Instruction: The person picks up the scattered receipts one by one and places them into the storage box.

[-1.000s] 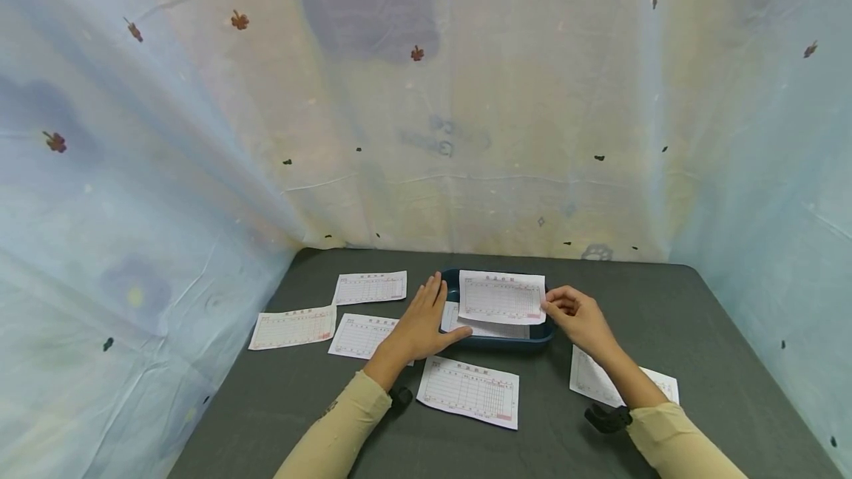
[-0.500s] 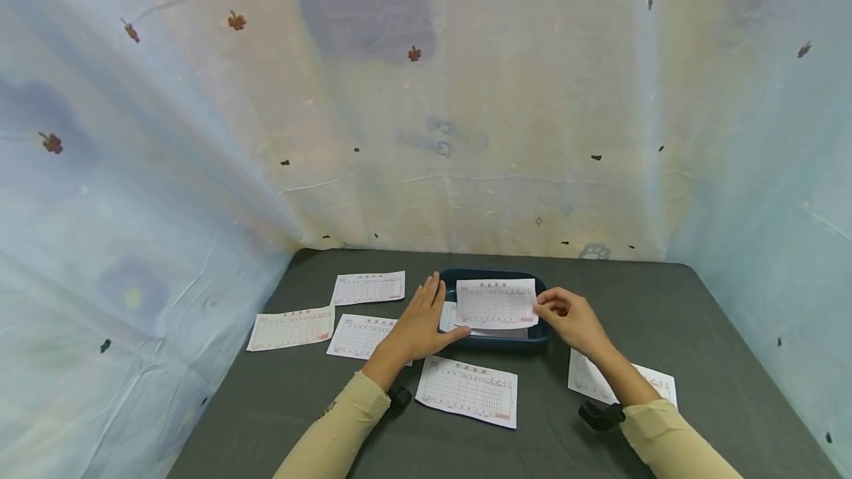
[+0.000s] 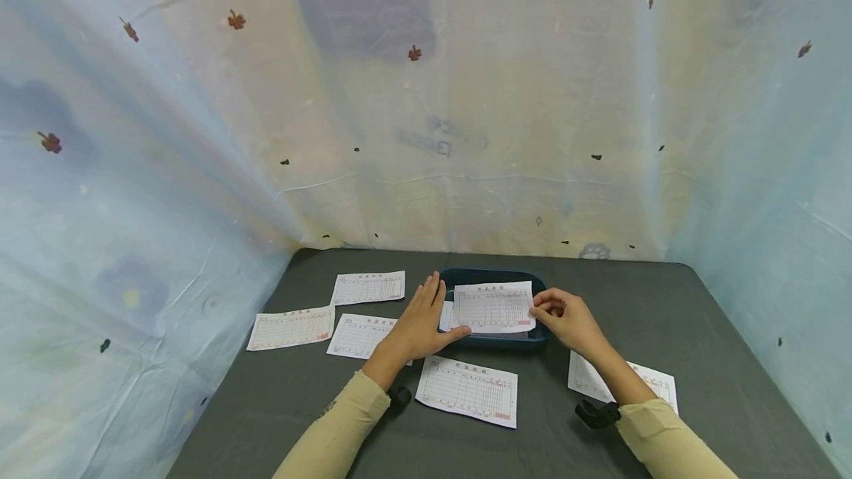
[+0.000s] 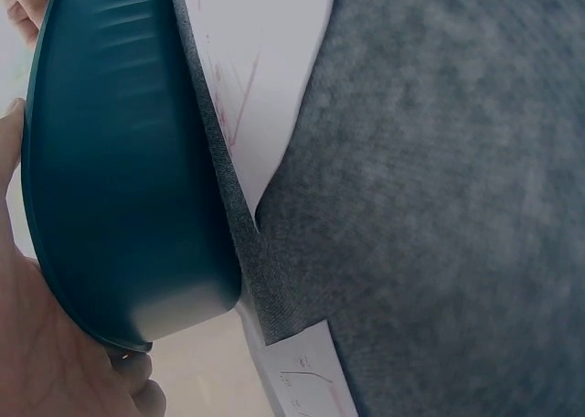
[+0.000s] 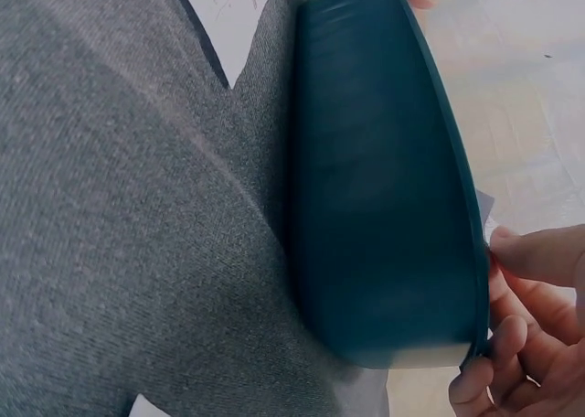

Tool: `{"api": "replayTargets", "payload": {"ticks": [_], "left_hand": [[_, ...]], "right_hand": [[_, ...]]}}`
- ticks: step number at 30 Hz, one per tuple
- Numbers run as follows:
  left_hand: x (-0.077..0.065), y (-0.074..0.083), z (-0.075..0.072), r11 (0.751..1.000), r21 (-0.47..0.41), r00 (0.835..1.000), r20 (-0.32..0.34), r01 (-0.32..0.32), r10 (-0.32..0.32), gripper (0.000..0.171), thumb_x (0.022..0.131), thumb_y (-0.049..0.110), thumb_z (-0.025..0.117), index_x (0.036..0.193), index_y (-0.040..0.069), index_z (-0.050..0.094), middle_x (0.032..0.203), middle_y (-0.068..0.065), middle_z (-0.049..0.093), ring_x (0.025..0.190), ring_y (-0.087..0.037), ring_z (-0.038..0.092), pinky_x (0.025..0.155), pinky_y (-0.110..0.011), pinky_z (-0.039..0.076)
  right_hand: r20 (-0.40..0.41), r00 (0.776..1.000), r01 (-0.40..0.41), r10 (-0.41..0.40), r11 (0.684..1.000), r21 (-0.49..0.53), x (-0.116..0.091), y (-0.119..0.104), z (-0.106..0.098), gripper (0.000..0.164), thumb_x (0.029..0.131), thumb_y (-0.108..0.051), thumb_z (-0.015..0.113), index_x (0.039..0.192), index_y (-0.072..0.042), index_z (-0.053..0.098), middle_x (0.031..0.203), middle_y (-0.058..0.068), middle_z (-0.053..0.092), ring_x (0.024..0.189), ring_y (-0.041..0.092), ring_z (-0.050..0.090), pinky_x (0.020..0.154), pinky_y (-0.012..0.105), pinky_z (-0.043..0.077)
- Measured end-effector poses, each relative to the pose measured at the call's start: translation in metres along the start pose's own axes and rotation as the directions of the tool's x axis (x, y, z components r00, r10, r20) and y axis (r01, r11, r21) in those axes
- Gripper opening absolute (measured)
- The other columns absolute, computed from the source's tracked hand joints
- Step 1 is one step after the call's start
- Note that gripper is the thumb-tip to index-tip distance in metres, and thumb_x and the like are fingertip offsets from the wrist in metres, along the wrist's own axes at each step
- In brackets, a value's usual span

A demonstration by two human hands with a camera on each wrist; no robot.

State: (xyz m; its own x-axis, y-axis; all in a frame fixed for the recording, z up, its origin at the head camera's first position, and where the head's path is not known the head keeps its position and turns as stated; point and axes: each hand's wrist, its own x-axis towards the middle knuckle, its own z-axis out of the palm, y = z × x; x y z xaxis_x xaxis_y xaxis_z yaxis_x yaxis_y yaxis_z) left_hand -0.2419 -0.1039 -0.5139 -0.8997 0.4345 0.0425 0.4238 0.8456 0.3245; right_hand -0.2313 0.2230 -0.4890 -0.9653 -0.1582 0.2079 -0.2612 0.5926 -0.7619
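Note:
A dark teal plastic basin [image 3: 495, 343] stands near the table's far side. Just inside it, a printed paper form [image 3: 492, 307] is pinched at its right edge by the thumb and fingers of my right hand [image 3: 571, 322]. Under that form, another paper sheet [image 3: 447, 315] shows at the left. My left hand [image 3: 416, 322] rests with straight fingers along the basin's left end, thumb over the near rim. In the right wrist view, a corner of the form [image 5: 485, 203] peeks above the rim beside my thumb; the basin wall hides the rest.
Several printed forms lie around the basin: one at the back left [image 3: 368, 288], one at far left [image 3: 291, 328], one partly behind my left arm [image 3: 359, 334], one in front [image 3: 468, 390], one under my right forearm [image 3: 655, 381]. A patterned curtain [image 3: 499, 109] rises behind the grey table [image 3: 665, 301].
My right hand has moved slightly left and lower with the form, which now sits deeper over the basin and covers more of the sheet below. My left hand stays in place.

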Motion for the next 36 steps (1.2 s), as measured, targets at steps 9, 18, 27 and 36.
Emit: {"api": "replayTargets", "payload": {"ticks": [9, 18, 27, 36], "left_hand": [[0.001, -0.001, 0.002, 1.0, 0.0, 1.0, -0.003, 0.002, -0.002, 0.118, 0.097, 0.087, 0.044, 0.172, 0.001, 0.011, 0.181, -0.014, -0.003, 0.167, -0.028, -0.001, 0.134, -0.051, 0.012], [0.0, -0.001, 0.001, 1.0, 0.005, 1.0, 0.004, 0.01, -0.01, 0.118, 0.097, 0.087, 0.043, 0.172, 0.005, 0.006, 0.181, -0.014, -0.003, 0.167, -0.027, -0.003, 0.135, -0.048, 0.008], [0.001, -0.002, 0.005, 1.0, -0.013, 1.0, -0.017, -0.014, 0.013, 0.117, 0.097, 0.085, 0.046, 0.172, 0.001, 0.012, 0.18, -0.016, -0.002, 0.167, -0.033, 0.003, 0.134, -0.052, 0.013], [0.001, -0.002, 0.004, 1.0, 0.001, 1.0, -0.024, -0.018, 0.018, 0.116, 0.098, 0.084, 0.046, 0.171, 0.0, 0.014, 0.18, -0.019, 0.001, 0.167, -0.034, 0.005, 0.134, -0.052, 0.015]], "right_hand": [[-0.018, 1.0, -0.01, 0.01, 0.999, -0.03, 0.002, 0.004, 0.001, 0.014, 0.097, -0.005, 0.08, 0.107, -0.001, 0.072, 0.082, 0.003, 0.069, 0.066, 0.013, 0.048, 0.057, 0.024, 0.035], [-0.045, 0.999, 0.011, -0.012, 1.0, -0.028, 0.002, 0.007, -0.001, 0.016, 0.097, -0.005, 0.08, 0.111, -0.002, 0.071, 0.083, 0.004, 0.068, 0.066, 0.012, 0.05, 0.058, 0.024, 0.038], [-0.074, 0.997, 0.02, -0.022, 0.999, -0.027, -0.005, 0.009, -0.01, 0.013, 0.1, -0.01, 0.078, 0.11, -0.003, 0.074, 0.086, 0.005, 0.069, 0.069, 0.01, 0.052, 0.061, 0.024, 0.042], [-0.105, 0.994, 0.011, -0.015, 0.999, -0.036, -0.02, 0.011, -0.023, 0.014, 0.104, -0.016, 0.075, 0.111, -0.004, 0.074, 0.089, 0.006, 0.07, 0.071, 0.011, 0.054, 0.06, 0.024, 0.044]]}}
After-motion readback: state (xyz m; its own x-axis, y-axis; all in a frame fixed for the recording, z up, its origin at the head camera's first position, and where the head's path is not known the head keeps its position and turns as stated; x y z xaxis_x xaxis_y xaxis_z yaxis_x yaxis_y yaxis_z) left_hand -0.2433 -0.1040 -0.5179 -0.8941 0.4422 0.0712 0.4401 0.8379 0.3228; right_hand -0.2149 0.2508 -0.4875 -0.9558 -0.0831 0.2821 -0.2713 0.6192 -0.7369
